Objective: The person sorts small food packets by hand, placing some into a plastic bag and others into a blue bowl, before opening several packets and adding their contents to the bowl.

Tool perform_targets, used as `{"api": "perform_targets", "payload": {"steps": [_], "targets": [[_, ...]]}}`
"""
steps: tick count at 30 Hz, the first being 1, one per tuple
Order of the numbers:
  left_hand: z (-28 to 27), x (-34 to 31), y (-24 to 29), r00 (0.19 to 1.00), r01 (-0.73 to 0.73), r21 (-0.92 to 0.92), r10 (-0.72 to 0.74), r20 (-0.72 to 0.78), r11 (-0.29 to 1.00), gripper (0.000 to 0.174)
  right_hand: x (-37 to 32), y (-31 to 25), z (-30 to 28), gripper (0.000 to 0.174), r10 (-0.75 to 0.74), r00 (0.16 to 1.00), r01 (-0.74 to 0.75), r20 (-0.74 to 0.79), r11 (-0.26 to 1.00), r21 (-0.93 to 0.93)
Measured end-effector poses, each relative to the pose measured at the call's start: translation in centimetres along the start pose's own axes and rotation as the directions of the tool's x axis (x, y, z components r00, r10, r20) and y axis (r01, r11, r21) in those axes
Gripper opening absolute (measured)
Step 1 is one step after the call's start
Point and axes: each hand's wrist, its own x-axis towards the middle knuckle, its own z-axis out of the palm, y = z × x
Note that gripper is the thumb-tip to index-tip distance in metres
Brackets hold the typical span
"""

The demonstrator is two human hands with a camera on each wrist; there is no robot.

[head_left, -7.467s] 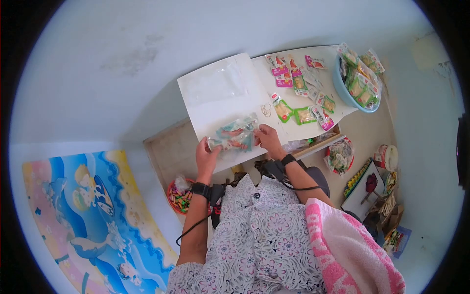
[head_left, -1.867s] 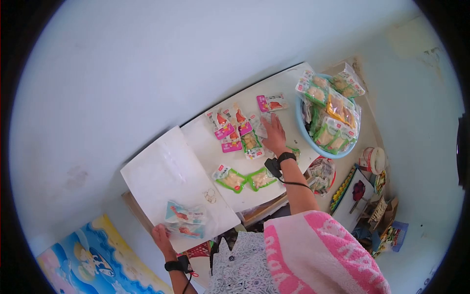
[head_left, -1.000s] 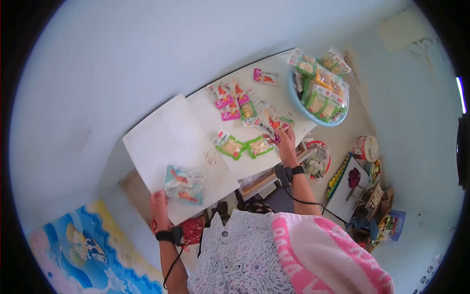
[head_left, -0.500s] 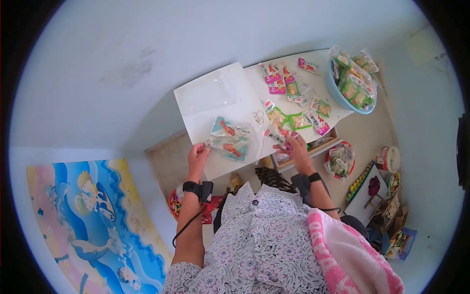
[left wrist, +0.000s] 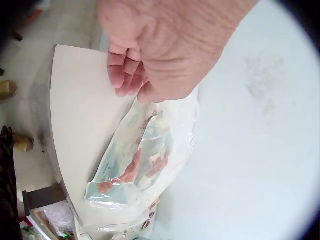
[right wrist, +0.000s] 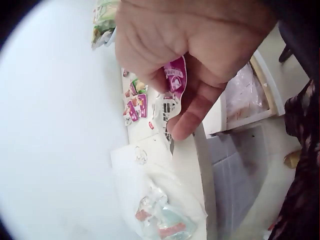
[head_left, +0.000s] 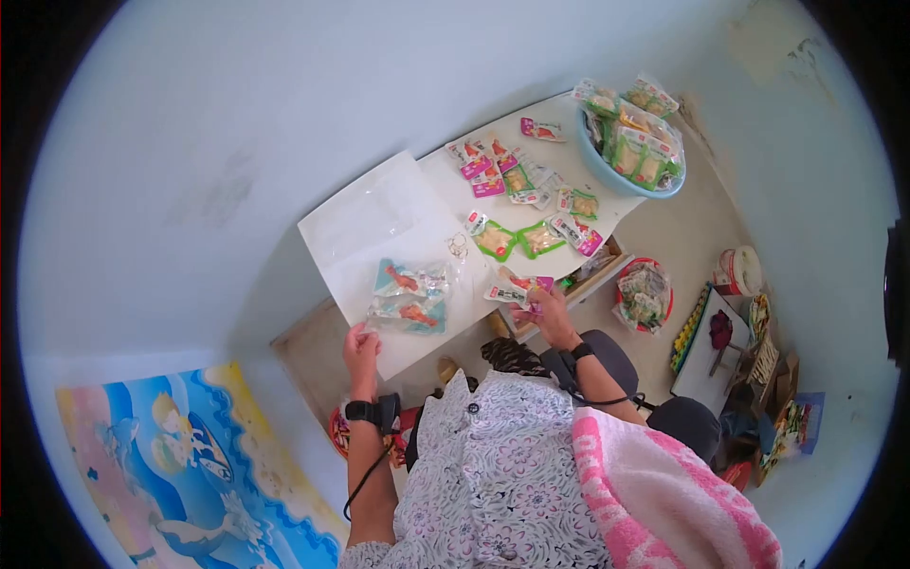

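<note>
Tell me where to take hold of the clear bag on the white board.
Probably best: pinch the clear bag by its slack, empty near edge, coming from the person's side, where the left hand holds it. It lies flat on the white board, packets bulking its middle.

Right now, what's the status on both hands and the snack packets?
Left grip pinching clear bag by its near edge, flat on white board. Right grip holding small packets beside the bag. Loose packets farther off, apart from both grips.
</note>
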Motion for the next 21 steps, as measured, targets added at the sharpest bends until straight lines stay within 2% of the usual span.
{"api": "perform_targets", "payload": {"steps": [6,10,16,19,21], "targets": [[0.8,-1.0,0.6,0.973,0.012,-0.004,-0.013,-0.230,1.000,0.042,3.5,0.0,-3.5,0.034,0.047,0.991,-0.051,-0.128,0.998,-0.022],[0.9,-1.0,1.7,0.949,-0.035,0.054,0.050,-0.311,0.998,0.043,6.1,-0.5,-4.0,0.031,0.017,0.984,-0.006,-0.178,0.998,0.064],[2.0,0.6,2.5,0.919,-0.076,0.106,0.111,-0.378,0.991,0.042,10.0,-3.1,-3.9,0.029,-0.003,0.983,0.014,-0.182,0.998,0.062],[2.5,1.0,2.3,0.913,-0.056,0.186,0.126,-0.388,0.981,0.042,12.6,-3.2,-4.4,0.026,-0.032,0.989,0.033,-0.146,0.999,0.000],[2.5,1.3,1.7,0.917,-0.018,0.259,0.119,-0.381,0.966,0.042,15.0,-3.1,-5.1,0.025,-0.039,0.992,0.016,-0.123,0.984,-0.179]]}}
